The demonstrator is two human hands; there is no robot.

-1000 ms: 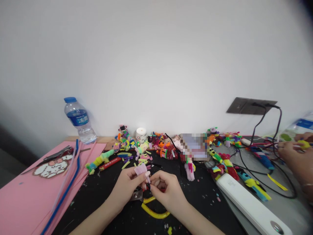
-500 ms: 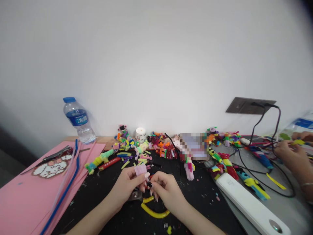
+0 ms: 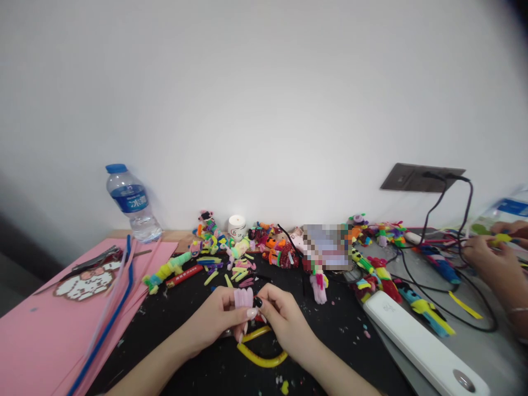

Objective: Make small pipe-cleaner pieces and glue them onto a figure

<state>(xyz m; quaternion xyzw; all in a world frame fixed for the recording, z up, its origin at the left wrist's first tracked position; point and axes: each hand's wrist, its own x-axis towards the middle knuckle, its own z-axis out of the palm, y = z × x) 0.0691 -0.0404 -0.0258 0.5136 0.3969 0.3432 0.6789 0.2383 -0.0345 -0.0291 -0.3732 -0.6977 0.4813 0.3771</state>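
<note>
The left hand (image 3: pixel 218 319) pinches a lilac fuzzy piece (image 3: pixel 243 297). Just beside its fingers (image 3: pixel 243 315), the right hand (image 3: pixel 289 322) grips a black piece (image 3: pixel 258 302); yellow handles (image 3: pixel 262 361) lie beneath.

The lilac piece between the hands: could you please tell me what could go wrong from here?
1. The left hand grips only one side of the lilac piece, so it might slip.
2. The yellow handle lies beside the right hand in view, which might bump it.
3. Loose coloured scraps lie just beyond; a dropped bit could get mixed in.
</note>
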